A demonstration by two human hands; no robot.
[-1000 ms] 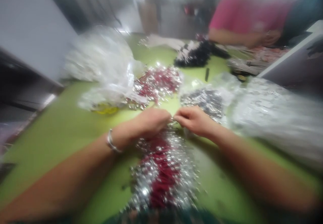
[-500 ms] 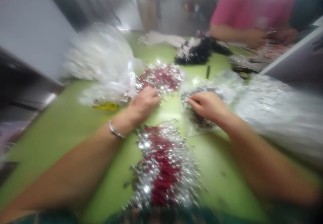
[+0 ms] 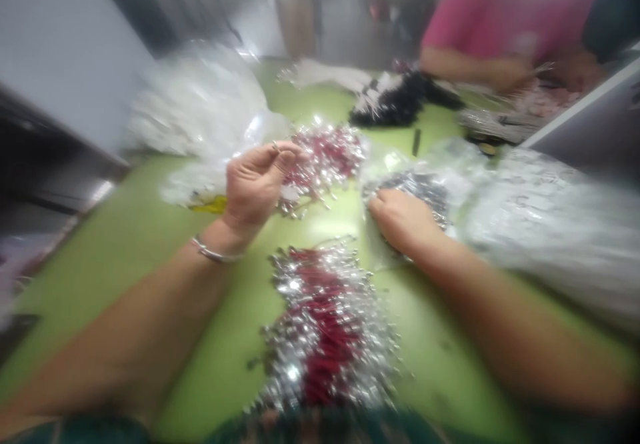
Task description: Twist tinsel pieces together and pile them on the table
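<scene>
Red wires with silvery ends lay in two heaps on one green table (image 3: 125,251): the near heap (image 3: 327,337) ran from the centre to the bottom edge of the frame, and the far heap (image 3: 337,151) sat just above centre. Blur kept the single wires in both from being counted.

Two bare hands worked there. Left of centre, the left hand (image 3: 254,187) was raised beside the far heap, its thumb and forefinger pinched together on one small silvery bit (image 3: 275,146), too blurred to name further. One bracelet (image 3: 215,253) circled that wrist. Right of centre, the right hand (image 3: 404,221) rested at one clear plastic bag (image 3: 377,256) of dark metallic pieces (image 3: 425,185), its fingers curled downward; whether they gripped a piece could not be told.

One large whitish plastic bag (image 3: 195,107) filled the upper left, with one yellow item (image 3: 214,204) below it. Upper centre held one black-ended bundle (image 3: 393,104) and one short black stick (image 3: 417,143). At the upper right sat one co-worker in a pink shirt (image 3: 510,17).
</scene>
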